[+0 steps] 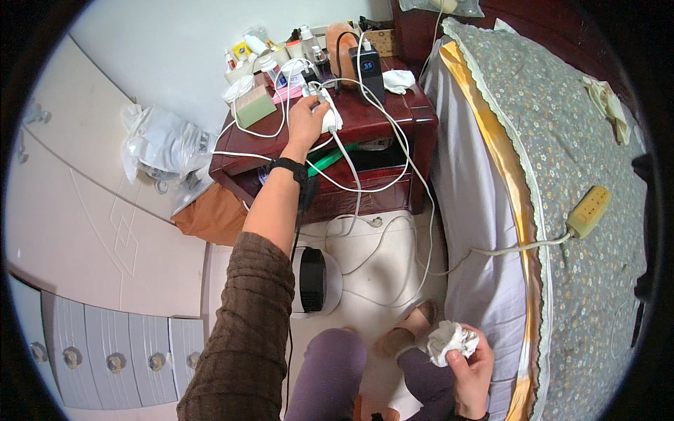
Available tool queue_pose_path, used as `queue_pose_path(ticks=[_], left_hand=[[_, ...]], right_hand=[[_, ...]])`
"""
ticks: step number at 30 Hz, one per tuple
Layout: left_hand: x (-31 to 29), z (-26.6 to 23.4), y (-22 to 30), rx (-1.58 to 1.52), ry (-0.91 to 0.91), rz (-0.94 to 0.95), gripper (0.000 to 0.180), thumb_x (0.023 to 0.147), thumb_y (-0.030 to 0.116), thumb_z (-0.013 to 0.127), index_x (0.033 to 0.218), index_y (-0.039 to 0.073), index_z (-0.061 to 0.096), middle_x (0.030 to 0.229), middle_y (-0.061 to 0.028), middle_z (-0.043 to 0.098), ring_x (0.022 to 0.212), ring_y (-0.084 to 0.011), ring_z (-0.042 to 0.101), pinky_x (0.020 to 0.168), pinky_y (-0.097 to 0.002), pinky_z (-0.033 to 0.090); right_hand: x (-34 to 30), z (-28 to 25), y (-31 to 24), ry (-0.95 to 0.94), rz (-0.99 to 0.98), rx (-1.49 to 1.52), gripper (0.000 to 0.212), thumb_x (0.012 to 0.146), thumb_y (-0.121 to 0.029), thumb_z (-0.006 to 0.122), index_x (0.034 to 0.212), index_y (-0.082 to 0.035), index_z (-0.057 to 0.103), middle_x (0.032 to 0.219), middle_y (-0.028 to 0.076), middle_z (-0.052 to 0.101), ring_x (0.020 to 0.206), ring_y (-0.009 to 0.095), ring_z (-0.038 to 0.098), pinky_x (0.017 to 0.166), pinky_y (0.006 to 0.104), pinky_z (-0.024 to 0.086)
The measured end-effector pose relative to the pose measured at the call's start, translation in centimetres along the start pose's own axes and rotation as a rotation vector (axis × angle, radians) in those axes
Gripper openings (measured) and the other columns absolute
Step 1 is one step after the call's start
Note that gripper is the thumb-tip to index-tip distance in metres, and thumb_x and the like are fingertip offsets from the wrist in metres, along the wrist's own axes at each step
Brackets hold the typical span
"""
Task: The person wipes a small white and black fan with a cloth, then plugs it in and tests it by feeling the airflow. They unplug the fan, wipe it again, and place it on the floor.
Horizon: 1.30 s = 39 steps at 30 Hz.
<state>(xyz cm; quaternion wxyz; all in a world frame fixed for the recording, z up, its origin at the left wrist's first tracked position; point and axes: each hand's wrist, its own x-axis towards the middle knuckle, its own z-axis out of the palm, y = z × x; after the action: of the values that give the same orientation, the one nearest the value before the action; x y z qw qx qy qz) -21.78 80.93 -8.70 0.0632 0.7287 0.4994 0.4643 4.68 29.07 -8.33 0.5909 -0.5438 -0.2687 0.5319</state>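
Note:
My left arm reaches out over a dark red nightstand (260, 146). The fingers of my left hand (307, 121) are closed on the side of a white power strip (331, 121) lying on its top. Several white cables loop around that strip, and a plug sits at its far end, partly hidden. Low on the right, beside the bed, my right hand (475, 372) grips a crumpled white cloth (451, 342) between thumb and fingers. Next to the strip stand a green box (254, 107) and a black power bank (368, 70) with a lit display.
Bottles and small containers crowd the nightstand's back; a white cloth (399, 81) lies at its right. A yellowish power strip (588, 212) rests on the flowered bedspread (519, 105), its cord hanging to the floor. Below are a black-and-white appliance (313, 279) and loose cables. Plastic bags (165, 144) lean left.

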Motion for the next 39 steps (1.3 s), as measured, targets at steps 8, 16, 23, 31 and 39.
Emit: queue_pose_path(ticks=[8,16,23,31,39], left_hand=[[-0.3,-0.2,0.2,-0.13,-0.014,0.021,0.032,0.09,0.023,0.069,0.111,-0.002,0.072,0.101,-0.0214,0.073,0.091,-0.032,0.07,0.082,-0.0381,0.052],[0.1,0.4,0.7,-0.034,0.032,0.042,0.034,0.094,0.026,0.065,0.112,-0.003,0.068,0.105,-0.0234,0.071,0.097,-0.0391,0.068,0.087,-0.044,0.051],[-0.2,-0.2,1.3,0.165,0.135,0.115,0.03,0.097,0.017,0.061,0.118,-0.003,0.055,0.106,-0.0275,0.067,0.1,-0.0465,0.063,0.087,-0.0514,0.049],[-1.6,-2.4,4.8,0.051,0.186,0.106,0.027,0.096,0.018,0.061,0.115,-0.002,0.06,0.104,-0.0266,0.068,0.097,-0.0454,0.065,0.086,-0.0495,0.05],[-8.0,-14.5,8.8,-0.335,0.212,0.001,0.028,0.105,0.026,0.052,0.117,0.001,0.054,0.089,-0.0113,0.068,0.071,-0.0177,0.068,0.067,-0.0319,0.055]], right_hand=[[-0.1,-0.2,0.1,0.0,0.032,-0.018,0.047,0.089,-0.015,0.078,0.129,0.003,0.059,0.11,0.006,0.069,0.099,0.013,0.064,0.089,0.0283,0.051],[0.0,-0.3,0.2,0.006,0.066,-0.043,0.048,0.089,-0.015,0.079,0.129,0.003,0.059,0.11,0.006,0.069,0.099,0.013,0.064,0.089,0.0275,0.05],[0.0,0.0,-0.2,0.0,0.037,-0.023,0.046,0.089,-0.014,0.077,0.129,0.003,0.059,0.112,0.006,0.069,0.101,0.013,0.064,0.09,0.028,0.051],[0.2,0.1,-0.1,0.0,0.004,-0.028,0.043,0.091,-0.011,0.075,0.129,0.002,0.059,0.11,0.005,0.069,0.1,0.012,0.064,0.089,0.0279,0.051],[0.1,-0.4,0.5,0.012,-0.054,-0.029,0.036,0.094,-0.008,0.071,0.128,0.0,0.062,0.11,0.003,0.07,0.099,0.012,0.064,0.087,0.0281,0.052]])
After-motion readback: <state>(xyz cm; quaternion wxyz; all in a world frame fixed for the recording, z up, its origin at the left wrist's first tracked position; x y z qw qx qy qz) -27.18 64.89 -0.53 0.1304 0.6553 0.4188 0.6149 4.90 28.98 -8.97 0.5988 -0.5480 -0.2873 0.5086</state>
